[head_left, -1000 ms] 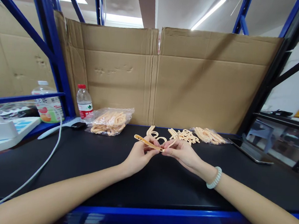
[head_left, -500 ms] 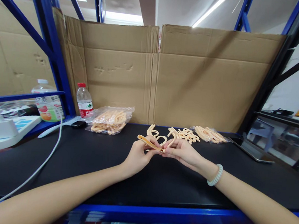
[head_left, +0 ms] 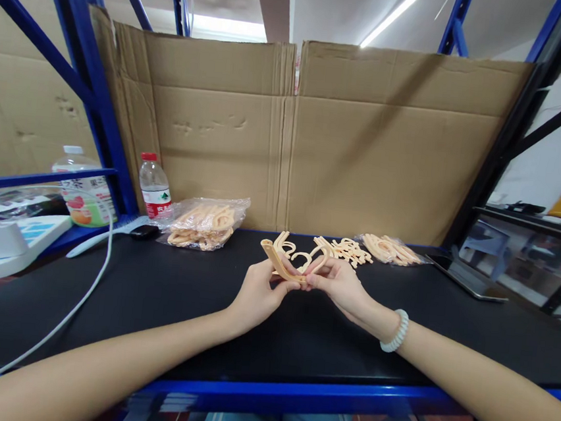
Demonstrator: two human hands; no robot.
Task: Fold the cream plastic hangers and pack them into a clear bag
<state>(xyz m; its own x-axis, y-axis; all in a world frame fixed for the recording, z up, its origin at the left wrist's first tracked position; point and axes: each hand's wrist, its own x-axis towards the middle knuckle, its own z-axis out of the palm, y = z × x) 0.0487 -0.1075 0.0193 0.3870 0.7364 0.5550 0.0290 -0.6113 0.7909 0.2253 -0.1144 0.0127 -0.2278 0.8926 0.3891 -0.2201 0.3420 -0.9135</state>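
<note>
My left hand (head_left: 259, 290) and my right hand (head_left: 339, 284) meet over the middle of the black tabletop (head_left: 163, 298). Both pinch one peach-coloured plastic strip (head_left: 275, 261) with small holes; it sticks up and to the left from the left fingers. The right fingers also grip a curved peach piece (head_left: 319, 264) at the joint. Just behind the hands lie loose peach curved pieces (head_left: 343, 250). A white spiral band sits on my right wrist (head_left: 394, 331).
A clear bag of peach pieces (head_left: 203, 221) lies at the back left, another bag (head_left: 390, 249) at the back right. Two bottles (head_left: 153, 186) stand by the blue rack post. A white cable (head_left: 78, 297) crosses the left side. A dark tablet (head_left: 467, 277) lies at the right. Cardboard (head_left: 366, 146) walls the back.
Both hands lifted slightly and moved back toward the loose pieces; the strip's free end has tilted upward from nearly level.
</note>
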